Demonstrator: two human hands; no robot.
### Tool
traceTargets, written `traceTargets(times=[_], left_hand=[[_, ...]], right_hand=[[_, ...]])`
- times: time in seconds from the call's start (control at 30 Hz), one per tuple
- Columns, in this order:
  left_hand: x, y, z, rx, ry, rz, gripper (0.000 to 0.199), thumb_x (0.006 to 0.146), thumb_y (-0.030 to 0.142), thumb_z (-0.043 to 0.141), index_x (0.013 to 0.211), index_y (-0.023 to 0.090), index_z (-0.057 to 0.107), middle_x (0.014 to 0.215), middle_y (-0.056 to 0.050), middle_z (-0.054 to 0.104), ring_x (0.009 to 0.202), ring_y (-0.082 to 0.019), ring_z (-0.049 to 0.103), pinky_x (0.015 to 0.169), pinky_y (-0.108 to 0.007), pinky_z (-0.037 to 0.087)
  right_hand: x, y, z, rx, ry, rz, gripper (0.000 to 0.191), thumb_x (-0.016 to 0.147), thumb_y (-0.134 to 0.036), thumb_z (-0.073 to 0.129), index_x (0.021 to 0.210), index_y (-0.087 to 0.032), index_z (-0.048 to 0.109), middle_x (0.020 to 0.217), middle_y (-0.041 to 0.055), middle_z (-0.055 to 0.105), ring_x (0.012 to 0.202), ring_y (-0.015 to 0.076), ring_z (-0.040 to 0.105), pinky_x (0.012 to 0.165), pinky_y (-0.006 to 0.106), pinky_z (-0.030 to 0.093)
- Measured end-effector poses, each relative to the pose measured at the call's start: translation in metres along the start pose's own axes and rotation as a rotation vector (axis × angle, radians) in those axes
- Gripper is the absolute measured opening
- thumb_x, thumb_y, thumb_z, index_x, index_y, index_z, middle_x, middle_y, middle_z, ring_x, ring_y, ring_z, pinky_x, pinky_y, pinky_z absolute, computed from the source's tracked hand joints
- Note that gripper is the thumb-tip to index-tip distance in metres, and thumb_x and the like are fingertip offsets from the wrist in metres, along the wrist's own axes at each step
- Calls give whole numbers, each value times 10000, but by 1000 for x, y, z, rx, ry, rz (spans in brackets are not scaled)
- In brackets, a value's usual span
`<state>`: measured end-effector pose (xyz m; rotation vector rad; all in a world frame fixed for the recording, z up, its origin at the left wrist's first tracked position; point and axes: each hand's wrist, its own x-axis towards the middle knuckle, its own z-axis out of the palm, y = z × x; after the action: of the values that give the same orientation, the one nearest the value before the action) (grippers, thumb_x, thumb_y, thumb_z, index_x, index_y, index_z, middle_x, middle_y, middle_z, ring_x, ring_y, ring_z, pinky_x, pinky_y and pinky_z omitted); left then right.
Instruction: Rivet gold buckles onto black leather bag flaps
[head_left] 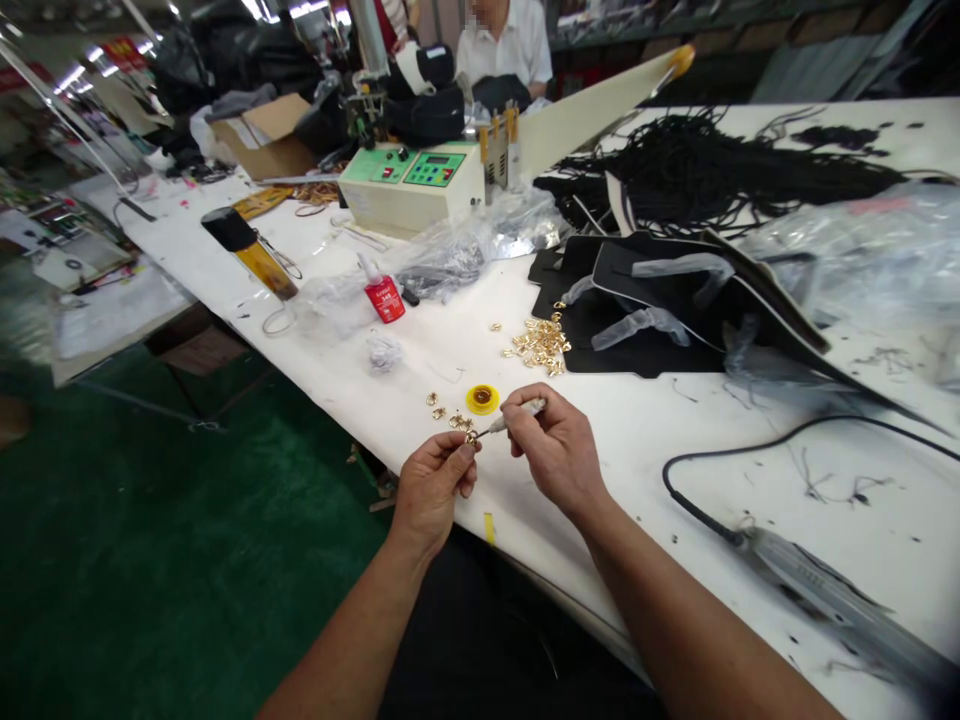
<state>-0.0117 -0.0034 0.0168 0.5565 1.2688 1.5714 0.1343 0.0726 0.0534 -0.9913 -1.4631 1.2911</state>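
Near the table's front edge, my left hand (435,487) pinches a small gold metal fitting (471,437) between thumb and fingertips. My right hand (553,440) is closed round a small screwdriver (498,425) with a pale handle, its thin dark tip meeting the fitting. Just beyond my fingers lies a round yellow dish (482,399) with something brown in its middle. A few loose gold fittings (439,412) rest to the left of the dish. Farther back a larger pile of gold fittings (544,343) lies against black flat panels (630,300).
A red bottle (385,297) with a white nozzle stands beyond the dish, near crumpled clear plastic (450,255). A machine with green panels (412,185) sits behind. At right lies a grey corded tool (825,580). Black cords (712,160) are heaped at the back, where a person (506,45) sits.
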Motion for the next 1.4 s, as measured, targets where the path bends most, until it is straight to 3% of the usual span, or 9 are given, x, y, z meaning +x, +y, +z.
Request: traceTargets(times=[1.07,1.27,1.4], left_hand=[[-1,-4,2,20,28,41,367,717,363,917,941,154,717,827,-23,742,545,-58,552,497,-195,425],[-4,-9,0,90,38,65,316,764,364,891,939,160,726,799,-13,735,548,-61,552,523,-203,452],[-5,-9,1,117,31,55,310,783,369,882,954,161,728,766,1,716,555,-63,557,543,-201,462]], right_hand=[[-1,0,1,-110,-22,-17,141,929,-343,598,882,-222,651,593,-51,575,533,125,512,569,259,399],[4,1,-1,-130,-28,75,364,957,-526,639,763,-219,608,547,-47,568,494,125,536,548,258,407],[3,-3,-6,-155,-113,-63,308,963,-500,650,845,-217,667,663,-20,628,614,142,572,626,264,440]])
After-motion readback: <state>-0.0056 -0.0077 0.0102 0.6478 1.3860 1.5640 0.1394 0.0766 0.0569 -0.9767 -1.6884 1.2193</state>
